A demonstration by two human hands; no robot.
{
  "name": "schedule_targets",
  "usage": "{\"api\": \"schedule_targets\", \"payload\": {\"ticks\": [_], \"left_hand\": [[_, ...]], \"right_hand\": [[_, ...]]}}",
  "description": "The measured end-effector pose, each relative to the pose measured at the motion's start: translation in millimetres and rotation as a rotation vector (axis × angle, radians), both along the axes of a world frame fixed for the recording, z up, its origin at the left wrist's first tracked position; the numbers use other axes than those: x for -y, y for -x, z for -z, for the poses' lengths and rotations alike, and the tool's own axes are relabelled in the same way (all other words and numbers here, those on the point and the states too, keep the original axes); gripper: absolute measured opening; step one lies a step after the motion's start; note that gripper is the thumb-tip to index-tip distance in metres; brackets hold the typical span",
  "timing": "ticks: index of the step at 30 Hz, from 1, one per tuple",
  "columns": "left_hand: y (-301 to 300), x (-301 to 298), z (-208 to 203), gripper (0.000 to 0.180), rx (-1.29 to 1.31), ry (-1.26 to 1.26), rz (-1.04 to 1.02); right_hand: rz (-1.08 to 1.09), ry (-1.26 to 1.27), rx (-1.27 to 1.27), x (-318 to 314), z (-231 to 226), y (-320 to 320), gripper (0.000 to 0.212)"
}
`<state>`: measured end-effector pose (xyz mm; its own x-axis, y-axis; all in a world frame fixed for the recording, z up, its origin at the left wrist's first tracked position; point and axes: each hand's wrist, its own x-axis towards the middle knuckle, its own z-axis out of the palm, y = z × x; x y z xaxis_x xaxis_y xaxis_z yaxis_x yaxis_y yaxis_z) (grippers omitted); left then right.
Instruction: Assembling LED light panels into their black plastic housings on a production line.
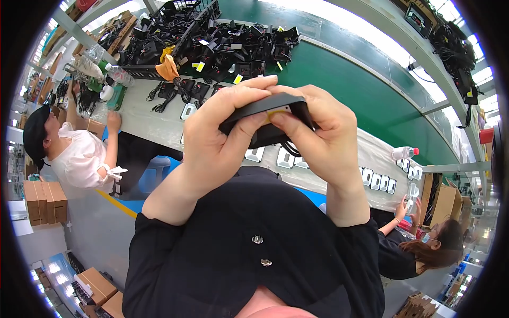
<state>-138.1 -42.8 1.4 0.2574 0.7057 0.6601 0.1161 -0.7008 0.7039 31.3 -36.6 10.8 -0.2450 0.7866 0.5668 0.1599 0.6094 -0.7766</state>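
Observation:
Raised over the table in front of my chest is a black, shallow plastic housing point(263, 137), tilted so that its hollow side faces me. My left hand point(212, 124) is closed round one end of it, thumb on the inner side. At the other end my right hand point(330, 119) grips it the same way. Both thumbs press beside a small yellow and white label point(278, 111) inside. A black cable point(290, 149) shows just below the housing; whether it is attached is hidden.
Black devices with cables point(249, 45) are heaped at the back, by a black crate point(140, 70). White-framed units point(284, 158) line the near table, with a bottle point(404, 153) to the right. One co-worker point(79, 153) sits left, another point(419, 252) right. An overhead frame point(442, 69) crosses the right.

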Motion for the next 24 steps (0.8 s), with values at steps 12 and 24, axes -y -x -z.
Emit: {"api": "schedule_targets", "payload": {"ticks": [12, 24], "left_hand": [[12.5, -8.8, 22.9, 0.026, 0.090, 0.364, -0.072], [209.5, -197.1, 68.1, 0.030, 0.188, 0.482, -0.656]], "right_hand": [[0.086, 0.250, -0.037, -11.6, 23.8, 22.0, 0.016], [0.139, 0.529, 0.042, -72.9, 99.5, 32.8, 0.036]]}}
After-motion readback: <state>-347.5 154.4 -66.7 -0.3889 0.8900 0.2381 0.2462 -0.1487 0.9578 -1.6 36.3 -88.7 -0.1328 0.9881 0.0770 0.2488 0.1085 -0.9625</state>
